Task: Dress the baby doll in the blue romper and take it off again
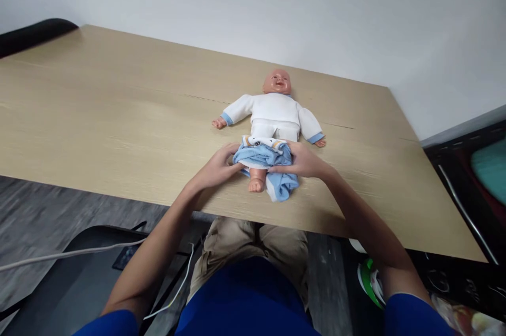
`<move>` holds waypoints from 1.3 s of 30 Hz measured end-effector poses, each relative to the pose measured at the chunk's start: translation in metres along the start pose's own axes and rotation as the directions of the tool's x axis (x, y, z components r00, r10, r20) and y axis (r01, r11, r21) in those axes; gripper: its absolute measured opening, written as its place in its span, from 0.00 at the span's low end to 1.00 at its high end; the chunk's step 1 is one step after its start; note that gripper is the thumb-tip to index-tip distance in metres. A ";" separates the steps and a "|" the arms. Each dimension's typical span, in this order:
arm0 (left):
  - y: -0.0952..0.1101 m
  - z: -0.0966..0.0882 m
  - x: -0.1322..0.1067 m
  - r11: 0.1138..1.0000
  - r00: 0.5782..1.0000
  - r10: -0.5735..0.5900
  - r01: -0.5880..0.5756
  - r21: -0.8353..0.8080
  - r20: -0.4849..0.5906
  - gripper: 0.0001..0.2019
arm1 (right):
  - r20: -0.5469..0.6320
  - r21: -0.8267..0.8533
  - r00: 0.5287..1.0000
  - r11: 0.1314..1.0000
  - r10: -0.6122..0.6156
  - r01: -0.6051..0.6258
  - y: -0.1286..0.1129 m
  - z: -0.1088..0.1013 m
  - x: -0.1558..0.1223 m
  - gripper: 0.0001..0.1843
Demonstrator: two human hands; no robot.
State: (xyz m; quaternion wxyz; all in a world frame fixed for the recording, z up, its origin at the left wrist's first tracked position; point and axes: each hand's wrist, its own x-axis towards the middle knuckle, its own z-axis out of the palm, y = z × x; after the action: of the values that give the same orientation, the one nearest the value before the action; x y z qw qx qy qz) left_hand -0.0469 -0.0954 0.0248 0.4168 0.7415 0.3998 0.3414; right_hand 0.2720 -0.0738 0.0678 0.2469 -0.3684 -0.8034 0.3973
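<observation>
A baby doll (274, 109) in a white top lies on its back on the wooden table (118, 114), head toward the wall. Light blue trousers (263, 156) are bunched around its legs near the hips; one bare foot (256, 184) sticks out below. My left hand (217, 167) grips the left side of the trousers' waist. On the other side, my right hand (302, 161) pinches the same waistband. Both hands have their fingers closed on the cloth.
A white wall runs behind the table. A black chair back (31, 35) shows at the far left. A white cable (59, 254) crosses a dark mat on the floor. Dark furniture and a teal thing (492, 167) stand to the right.
</observation>
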 end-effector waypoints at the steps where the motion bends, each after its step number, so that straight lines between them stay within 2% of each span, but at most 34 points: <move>1: 0.001 -0.005 0.000 1.000 1.000 -0.009 0.009 0.000 0.024 0.23 | -0.018 0.015 1.000 1.000 -0.004 0.005 0.004 -0.002 -0.003 0.27; 4: 0.003 -0.015 -0.004 0.998 0.998 -0.056 0.055 0.022 0.043 0.32 | -0.097 0.170 0.994 0.985 0.047 -0.030 0.020 -0.001 -0.015 0.22; 6: 0.005 -0.019 -0.005 0.998 0.997 -0.051 0.048 0.051 0.055 0.36 | -0.138 0.329 0.982 0.941 0.131 -0.079 0.032 0.004 -0.021 0.25; 9: 0.015 -0.020 0.004 0.997 0.998 -0.023 0.018 0.081 0.064 0.38 | -0.166 0.551 0.956 0.827 0.243 -0.114 0.045 0.012 -0.026 0.33; 11: 0.028 -0.017 0.018 0.990 0.999 0.007 -0.013 0.139 0.045 0.39 | -0.159 0.639 0.948 0.761 0.276 -0.114 0.049 0.015 -0.026 0.37; 13: 0.042 -0.013 0.038 0.969 0.998 0.047 -0.058 0.241 0.053 0.42 | -0.131 0.673 0.951 0.730 0.278 -0.121 0.051 0.016 -0.026 0.39; 14: 0.049 -0.012 0.051 0.952 0.994 0.059 -0.084 0.294 0.091 0.43 | -0.119 0.676 0.954 0.727 0.274 -0.125 0.051 0.016 -0.027 0.40; 16: 0.061 -0.011 0.079 0.922 0.971 0.058 -0.141 0.361 0.231 0.43 | -0.114 0.665 0.957 0.736 0.267 -0.126 0.052 0.014 -0.028 0.38; 18: 0.069 -0.011 0.107 0.925 0.894 0.041 -0.203 0.321 0.446 0.36 | -0.112 0.635 0.958 0.760 0.265 -0.136 0.053 0.012 -0.030 0.33; 20: 0.072 -0.010 0.133 0.967 0.764 0.051 -0.198 0.158 0.643 0.29 | -0.101 0.590 0.960 0.792 0.261 -0.153 0.052 0.008 -0.032 0.31; 22: 0.071 -0.006 0.151 0.991 0.654 0.096 -0.131 -0.013 0.750 0.26 | -0.096 0.535 0.966 0.831 0.240 -0.153 0.048 0.002 -0.035 0.32; 23: 0.070 -0.004 0.158 0.993 0.627 0.115 -0.100 -0.067 0.771 0.26 | -0.093 0.500 0.971 0.854 0.222 -0.147 0.044 -0.002 -0.036 0.33; 25: 0.066 0.003 0.164 0.992 0.618 0.123 -0.059 -0.110 0.776 0.25 | -0.025 0.396 0.983 0.905 0.181 -0.156 0.035 -0.013 -0.041 0.31; 27: 0.062 0.008 0.165 0.990 0.621 0.121 -0.021 -0.137 0.774 0.25 | 0.104 0.283 0.981 0.941 0.163 -0.186 0.028 -0.022 -0.046 0.28; 29: 0.058 0.012 0.163 0.985 0.610 0.137 0.001 -0.174 0.780 0.25 | 0.166 0.263 0.973 0.944 0.159 -0.199 0.025 -0.027 -0.051 0.27; 31: 0.054 0.015 0.161 0.982 0.596 0.158 -0.011 -0.188 0.788 0.25 | 0.068 0.381 0.984 0.907 0.164 -0.178 0.029 -0.026 -0.054 0.29; 33: 0.050 0.017 0.161 0.983 0.574 0.171 -0.042 -0.180 0.801 0.24 | -0.063 0.533 0.975 0.833 0.214 -0.148 0.037 -0.021 -0.056 0.31; 35: 0.047 0.019 0.161 0.983 0.556 0.177 -0.055 -0.177 0.812 0.25 | -0.089 0.606 0.957 0.778 0.276 -0.168 0.043 -0.018 -0.057 0.31; 37: 0.043 0.021 0.162 0.979 0.575 0.189 -0.050 -0.197 0.796 0.25 | 0.031 0.574 0.963 0.784 0.269 -0.237 0.045 -0.019 -0.058 0.31; 39: 0.040 0.024 0.163 0.968 0.601 0.223 -0.045 -0.246 0.768 0.25 | 0.204 0.490 0.959 0.828 0.194 -0.272 0.043 -0.023 -0.060 0.34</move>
State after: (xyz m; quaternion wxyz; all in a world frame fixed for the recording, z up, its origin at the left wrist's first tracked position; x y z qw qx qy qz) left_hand 0.0583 0.0256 0.0786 0.5956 0.7976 0.0817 0.0488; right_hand 0.3406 -0.0928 0.0393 0.2263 -0.3547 -0.6330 0.6499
